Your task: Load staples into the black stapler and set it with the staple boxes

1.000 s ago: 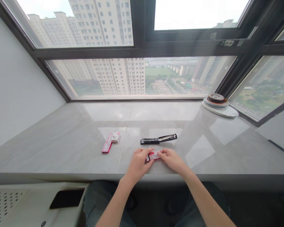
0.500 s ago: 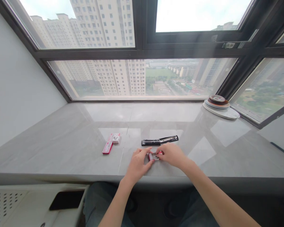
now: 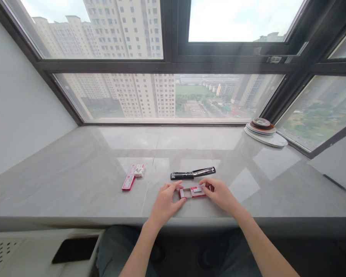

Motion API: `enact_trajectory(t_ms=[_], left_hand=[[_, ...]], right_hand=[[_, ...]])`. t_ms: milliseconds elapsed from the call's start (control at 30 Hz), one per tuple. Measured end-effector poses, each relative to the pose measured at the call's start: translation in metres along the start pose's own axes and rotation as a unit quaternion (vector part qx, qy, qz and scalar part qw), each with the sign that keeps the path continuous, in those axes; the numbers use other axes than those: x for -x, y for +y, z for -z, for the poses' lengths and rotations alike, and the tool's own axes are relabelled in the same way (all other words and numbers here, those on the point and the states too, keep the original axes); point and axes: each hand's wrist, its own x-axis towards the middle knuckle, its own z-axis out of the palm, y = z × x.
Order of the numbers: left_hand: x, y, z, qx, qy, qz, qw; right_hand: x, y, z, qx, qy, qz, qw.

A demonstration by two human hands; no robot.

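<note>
Nothing is legible (even the open box [image 3: 197, 191] shows only tiny print).

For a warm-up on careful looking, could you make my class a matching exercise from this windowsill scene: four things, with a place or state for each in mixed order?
Things
1. Stapler
2. Plates
3. Left hand
4. Small boxes

Places and states
A. Piled near the window corner
B. Together on the sill, left of both hands
C. Black and opened out
D. Fingers and thumb at the left end of a part-open box

Right pairs: 1-C, 2-A, 3-D, 4-B
</note>
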Motion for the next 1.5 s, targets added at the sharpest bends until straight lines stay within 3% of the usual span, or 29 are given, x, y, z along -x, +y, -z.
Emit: enact_trajectory(t_ms=[100,200,367,433,567,733,900,1067,1500], left_hand=[[-0.001,0.0,0.001,0.001,0.028,0.035,0.999],[-0.004,0.004,-0.008,-0.014,0.03,0.066,0.997],[-0.005,0.011,-0.023,-0.007,0.009,0.053,0.999],[-0.008,0.006,-0.019,-0.013,0.021,0.054,0.998],[-0.03,-0.016,0.001,-0.103,0.096,0.08,0.987],[-0.053,-0.032,0.005,-0.133,0.036,0.088,0.986],[-0.03,-0.026,-0.009,-0.118,0.03,0.059,0.991],[-0.013,-0.02,-0.01,-0.114,0.039,0.057,0.991],[-0.017,-0.019,-0.006,-0.115,0.029,0.072,0.99]], right_hand=[[0.009,0.007,0.001,0.0,-0.007,-0.018,1.0],[0.013,0.002,-0.004,0.009,-0.043,0.009,0.999],[0.012,-0.013,-0.01,0.032,-0.052,0.043,0.997],[0.012,-0.015,-0.011,0.048,-0.044,0.044,0.997],[0.014,-0.019,-0.018,0.044,-0.033,0.043,0.998],[0.007,-0.032,-0.025,0.007,-0.038,0.038,0.999],[-0.023,-0.042,-0.026,0.002,0.0,0.05,0.999],[-0.047,-0.045,-0.034,0.028,-0.058,0.076,0.995],[-0.049,-0.044,-0.039,0.03,-0.09,0.066,0.993]])
